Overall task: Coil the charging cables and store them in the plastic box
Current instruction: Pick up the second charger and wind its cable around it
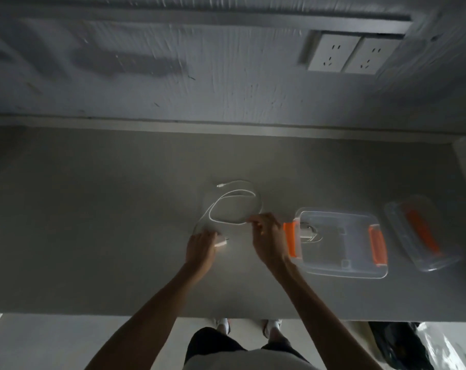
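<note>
Beside hands (266, 233): open plastic box (338, 273), lid (403, 209).

Grey table (93, 222): white cable (237, 206) looped mid-surface, clear plastic box (341, 268) right, lid (424, 233) beyond.

Bare forearms, dark shorts (213, 343), white shoes (223, 325)

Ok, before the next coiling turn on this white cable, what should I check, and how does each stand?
1. Left hand holds the cable's plug end: ok.
2. Right hand pinches the white cable: ok.
3. Cable fully coiled: not ok, loose loops lie on the table, free connector at the far side.
4. Plastic box open, beside the right hand: ok.
5. Lid set aside right of the box: ok.
6. Another cable already in the box: cannot tell exactly, something white lies at its left end.
</note>
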Demonstrator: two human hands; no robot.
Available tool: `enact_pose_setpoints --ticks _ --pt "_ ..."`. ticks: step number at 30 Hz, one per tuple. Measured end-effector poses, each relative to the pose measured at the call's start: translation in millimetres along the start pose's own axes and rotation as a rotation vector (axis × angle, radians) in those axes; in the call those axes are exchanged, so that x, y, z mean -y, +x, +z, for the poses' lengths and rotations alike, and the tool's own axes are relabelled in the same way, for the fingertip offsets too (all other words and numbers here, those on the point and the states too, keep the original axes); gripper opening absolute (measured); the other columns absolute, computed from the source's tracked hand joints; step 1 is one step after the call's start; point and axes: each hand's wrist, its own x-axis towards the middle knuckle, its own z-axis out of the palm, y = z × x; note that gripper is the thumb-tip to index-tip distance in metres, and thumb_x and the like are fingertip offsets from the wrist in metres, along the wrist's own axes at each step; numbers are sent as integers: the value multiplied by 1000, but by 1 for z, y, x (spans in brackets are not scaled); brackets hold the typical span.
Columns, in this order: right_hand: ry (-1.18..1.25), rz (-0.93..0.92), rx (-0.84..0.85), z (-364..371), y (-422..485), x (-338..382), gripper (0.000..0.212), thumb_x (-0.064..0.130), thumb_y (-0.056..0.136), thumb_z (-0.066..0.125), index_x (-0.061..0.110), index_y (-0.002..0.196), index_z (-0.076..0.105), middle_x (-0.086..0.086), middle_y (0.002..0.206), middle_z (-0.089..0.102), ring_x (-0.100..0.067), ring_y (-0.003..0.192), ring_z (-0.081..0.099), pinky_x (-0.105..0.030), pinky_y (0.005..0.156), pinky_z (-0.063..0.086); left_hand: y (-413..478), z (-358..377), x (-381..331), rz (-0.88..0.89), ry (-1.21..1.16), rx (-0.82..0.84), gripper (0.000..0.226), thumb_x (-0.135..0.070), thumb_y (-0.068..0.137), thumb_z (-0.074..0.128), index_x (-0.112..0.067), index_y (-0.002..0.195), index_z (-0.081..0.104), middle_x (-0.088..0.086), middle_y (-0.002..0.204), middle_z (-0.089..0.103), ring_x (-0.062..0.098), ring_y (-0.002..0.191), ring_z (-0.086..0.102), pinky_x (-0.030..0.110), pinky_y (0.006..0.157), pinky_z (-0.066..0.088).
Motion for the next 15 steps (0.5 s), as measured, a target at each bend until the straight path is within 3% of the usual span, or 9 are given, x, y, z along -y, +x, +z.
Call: enact_pose_setpoints --ticks 2,4,6,8,10,12,15 --pt "120 74 151 17 5 1 45 -18 78 48 9 105 74 -11 108 73 -25 102 68 -23 91 49 6 -17 -4 -36 -186 53 55 -7 59 89 4 109 71 24 96 75 39 80 75 39 62 61" --pt "368 198 279 21 9 0 60 -23 72 42 3 121 64 -14 126 65 -29 120 60 -37 103 47 9 -44 -8 -196 -436 186 46 -18 80 74 -9 122 60 18 117 70 36 104 68 44 83 56" --pt "688 272 382 20 8 0 64 -15 74 48 1 136 50 -14 141 53 -30 130 51 -43 105 41 12 -81 -13 -254 -766 230 30 -21 80 72 -16 108 61 13 108 73 28 95 71 46 81 58" --pt "940 250 466 14 4 11 53 4 90 53 3 142 43 -17 145 51 -33 132 49 -46 107 40 12 -125 -21 -224 -1071 174 19 -14 83 72 -21 97 62 12 99 73 16 80 74 43 73 63" --pt "1105 173 558 5 -3 29 49 28 96 55 5 138 50 -18 136 60 -35 124 57 -42 105 45 14 -173 -32 -143 -1246 91 19 -5 88 68 -19 99 62 10 96 74 13 79 75 31 67 63" --pt "1089 88 595 -11 -17 50 49 44 96 52 9 128 61 -13 110 72 -26 98 68 -32 89 53 12 -222 -48 -51 -1326 1 17 -3 91 64 -14 104 62 7 95 74 19 82 76 30 69 62" --pt "929 -4 501 -29 -39 67 44 42 99 42 9 111 68 -3 73 68 -15 66 61 -26 67 50 7 -280 -70 76 -1387 -107 16 -4 93 60 -10 107 62 7 94 76 23 80 77 33 69 63"
